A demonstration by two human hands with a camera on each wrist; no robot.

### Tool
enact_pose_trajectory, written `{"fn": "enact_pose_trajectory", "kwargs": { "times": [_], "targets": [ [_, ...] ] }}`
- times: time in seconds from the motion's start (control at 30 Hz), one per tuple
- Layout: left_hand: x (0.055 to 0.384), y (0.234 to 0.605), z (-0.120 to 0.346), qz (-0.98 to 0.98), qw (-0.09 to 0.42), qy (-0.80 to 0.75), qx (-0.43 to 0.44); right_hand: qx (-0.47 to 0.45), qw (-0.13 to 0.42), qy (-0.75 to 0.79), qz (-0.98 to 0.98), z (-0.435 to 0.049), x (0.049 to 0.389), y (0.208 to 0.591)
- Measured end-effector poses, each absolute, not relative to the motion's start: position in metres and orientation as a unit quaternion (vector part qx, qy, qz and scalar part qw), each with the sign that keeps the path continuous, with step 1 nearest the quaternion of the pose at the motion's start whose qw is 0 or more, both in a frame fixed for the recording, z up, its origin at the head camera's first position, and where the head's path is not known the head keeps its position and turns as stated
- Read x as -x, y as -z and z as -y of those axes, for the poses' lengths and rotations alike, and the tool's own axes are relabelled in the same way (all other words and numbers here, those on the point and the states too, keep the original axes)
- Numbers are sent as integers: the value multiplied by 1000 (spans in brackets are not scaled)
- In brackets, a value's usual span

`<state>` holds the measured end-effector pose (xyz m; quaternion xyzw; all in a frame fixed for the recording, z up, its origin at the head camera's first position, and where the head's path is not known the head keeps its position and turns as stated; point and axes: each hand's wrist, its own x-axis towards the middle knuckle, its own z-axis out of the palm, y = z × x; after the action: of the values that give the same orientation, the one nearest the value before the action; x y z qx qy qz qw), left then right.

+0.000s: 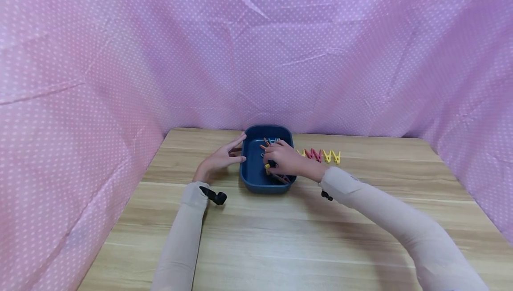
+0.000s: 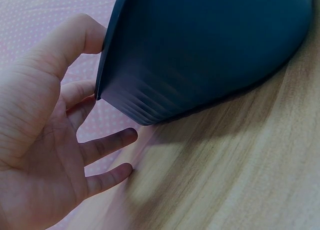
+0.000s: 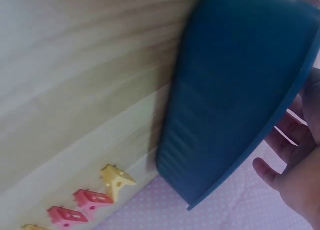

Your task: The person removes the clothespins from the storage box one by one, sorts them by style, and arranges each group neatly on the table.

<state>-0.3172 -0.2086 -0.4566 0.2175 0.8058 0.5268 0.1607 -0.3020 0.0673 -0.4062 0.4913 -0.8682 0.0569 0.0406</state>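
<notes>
A dark blue plastic bin (image 1: 249,179) stands on the table with several small coloured clips (image 1: 282,178) inside. My left hand (image 1: 220,157) is at its left side, thumb and forefinger touching the rim; in the left wrist view the other fingers (image 2: 107,146) are spread. My right hand (image 1: 285,159) reaches over the right rim into the bin, fingers bent downward among the clips. A yellow clip (image 1: 267,166) shows by its fingertips; whether they pinch it cannot be made out. In the right wrist view the bin's wall hides the fingertips.
Right of the bin, yellow clips (image 1: 336,157) and red clips (image 1: 316,155) stand in a row on the wooden table (image 1: 256,237). A pink dotted cloth (image 1: 256,59) hangs behind the table and at its sides. Small black cameras (image 1: 216,197) are strapped at both wrists.
</notes>
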Motion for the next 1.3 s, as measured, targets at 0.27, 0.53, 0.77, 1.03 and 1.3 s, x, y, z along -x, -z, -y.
{"fn": "enact_pose_trajectory", "kwargs": {
  "times": [0.27, 0.53, 0.77, 1.03, 1.3],
  "targets": [
    [317, 457, 209, -807, 155, -522, -229, -496, 65, -97, 861, -81, 301, 411],
    [319, 459, 210, -811, 150, -515, -234, -479, 77, -138, 863, -91, 302, 413],
    [319, 458, 210, -809, 151, -518, -233, -457, 83, -184, 866, -101, 302, 410],
    [320, 459, 210, -809, 153, -518, -232, -416, 102, -241, 871, -119, 305, 412],
    [321, 459, 210, -813, 155, -514, -227, -367, 142, -290, 873, -143, 306, 417]
  ]
}}
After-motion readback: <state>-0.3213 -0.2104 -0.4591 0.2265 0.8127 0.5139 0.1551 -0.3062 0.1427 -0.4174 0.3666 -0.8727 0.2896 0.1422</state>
